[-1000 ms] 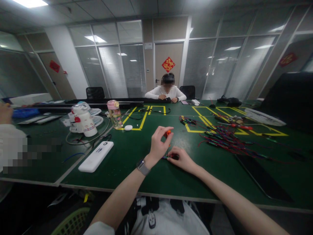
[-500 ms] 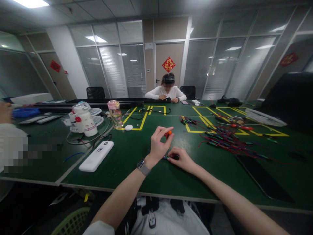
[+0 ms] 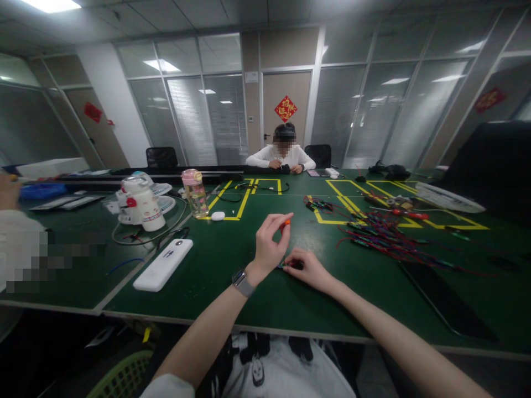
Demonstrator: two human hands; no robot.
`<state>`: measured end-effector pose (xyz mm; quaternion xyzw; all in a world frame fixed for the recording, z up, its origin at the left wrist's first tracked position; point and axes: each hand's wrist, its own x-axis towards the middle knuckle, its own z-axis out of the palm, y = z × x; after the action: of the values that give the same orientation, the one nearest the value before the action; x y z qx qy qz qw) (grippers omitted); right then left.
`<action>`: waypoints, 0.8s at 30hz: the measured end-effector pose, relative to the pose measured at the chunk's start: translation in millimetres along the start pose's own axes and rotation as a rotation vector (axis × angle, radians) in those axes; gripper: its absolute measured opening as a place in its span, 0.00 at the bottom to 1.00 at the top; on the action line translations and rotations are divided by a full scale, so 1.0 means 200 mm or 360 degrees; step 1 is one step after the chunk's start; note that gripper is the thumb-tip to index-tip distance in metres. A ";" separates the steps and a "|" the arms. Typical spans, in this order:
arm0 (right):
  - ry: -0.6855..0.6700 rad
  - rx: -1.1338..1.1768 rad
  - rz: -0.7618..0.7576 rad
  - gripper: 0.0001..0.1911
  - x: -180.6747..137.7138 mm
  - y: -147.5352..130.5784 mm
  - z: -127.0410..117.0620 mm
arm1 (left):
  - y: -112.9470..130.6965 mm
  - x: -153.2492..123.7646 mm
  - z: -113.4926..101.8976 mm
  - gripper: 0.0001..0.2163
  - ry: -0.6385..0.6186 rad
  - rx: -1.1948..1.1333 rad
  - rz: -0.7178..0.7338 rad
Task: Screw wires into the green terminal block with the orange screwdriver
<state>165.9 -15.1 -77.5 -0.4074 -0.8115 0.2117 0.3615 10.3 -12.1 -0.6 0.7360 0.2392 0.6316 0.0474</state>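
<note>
Work looks midway: the left hand (image 3: pixel 269 244) pinches an orange-handled tool (image 3: pixel 287 222) above a small part (image 3: pixel 281 266), which the right hand (image 3: pixel 310 270) pinches at its nine o'clock, while wired pieces (image 3: pixel 384 239) (done or waiting, I cannot tell) lie toward two o'clock.

We record dim illumination overall. A ceiling light (image 3: pixel 50 5) glares at upper left; lamp reflections (image 3: pixel 161 66) mark the glass partitions (image 3: pixel 219 119). We see soft shadows on the dark tabletop (image 3: pixel 224 249). The small piece (image 3: pixel 281 266) at the right fingers (image 3: pixel 296 258) is too blurred to resolve. Wide-angle stretching and softness affect the outer edges.
</note>
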 end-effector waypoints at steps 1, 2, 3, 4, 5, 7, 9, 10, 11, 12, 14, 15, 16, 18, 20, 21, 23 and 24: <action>0.0003 0.0005 0.0000 0.01 0.00 0.00 0.00 | 0.00 0.00 0.00 0.10 0.0022 0.0021 0.0006; 0.0003 0.0012 0.0001 0.01 0.00 0.00 0.00 | 0.00 0.00 0.00 0.09 0.0038 0.0038 0.0006; 0.0003 0.0018 0.0002 0.01 0.00 0.01 0.00 | 0.00 0.00 0.00 0.09 0.0043 0.0049 -0.0001; 0.0002 0.0022 0.0004 0.01 0.00 0.01 0.00 | 0.00 0.00 0.00 0.09 0.0036 0.0053 -0.0012; 0.0002 0.0025 0.0006 0.01 0.00 0.01 0.00 | 0.00 0.00 0.00 0.09 0.0020 0.0052 -0.0022; 0.0001 0.0032 0.0006 0.01 0.00 0.01 0.00 | 0.00 0.00 0.00 0.11 -0.0036 0.0031 -0.0035; -0.0002 0.0038 0.0002 0.01 0.00 0.01 0.00 | 0.00 0.00 0.00 0.13 -0.0094 -0.0005 -0.0033; -0.0004 0.0038 0.0001 0.01 0.00 0.01 0.00 | 0.00 0.00 0.00 0.14 -0.0106 -0.0021 -0.0029; -0.0006 0.0037 0.0001 0.01 0.00 0.00 0.00 | 0.00 0.00 0.00 0.14 -0.0103 -0.0026 -0.0026; -0.0006 0.0034 0.0001 0.01 0.00 0.00 0.00 | 0.00 0.00 0.00 0.13 -0.0086 -0.0021 -0.0025; -0.0002 0.0029 -0.0001 0.01 0.00 0.00 0.00 | -0.01 0.00 0.00 0.11 -0.0018 0.0017 -0.0025; 0.0001 0.0028 -0.0001 0.01 0.00 0.00 0.00 | -0.01 0.00 0.00 0.10 0.0018 0.0041 -0.0027; 0.0003 0.0027 0.0001 0.01 0.00 0.00 0.00 | -0.01 0.00 0.00 0.09 0.0047 0.0062 -0.0029; 0.0004 0.0024 0.0007 0.01 0.00 0.00 0.00 | -0.01 0.00 0.00 0.07 0.0073 0.0085 -0.0041; 0.0001 0.0018 0.0007 0.02 0.00 -0.01 0.00 | -0.01 0.00 0.00 0.08 0.0042 0.0073 -0.0057; -0.0001 0.0014 0.0003 0.02 0.00 -0.01 0.00 | -0.01 0.00 0.00 0.09 0.0004 0.0053 -0.0062; -0.0004 0.0005 -0.0009 0.02 0.00 -0.01 0.00 | 0.00 0.00 0.00 0.12 -0.0081 0.0000 -0.0058; -0.0004 0.0001 -0.0014 0.02 0.00 -0.01 0.00 | 0.00 -0.01 0.00 0.14 -0.0116 -0.0026 -0.0053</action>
<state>165.6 -15.8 -76.1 -0.4033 -0.8138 0.2109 0.3615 9.3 -11.9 -1.8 0.7540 0.2442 0.6055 0.0725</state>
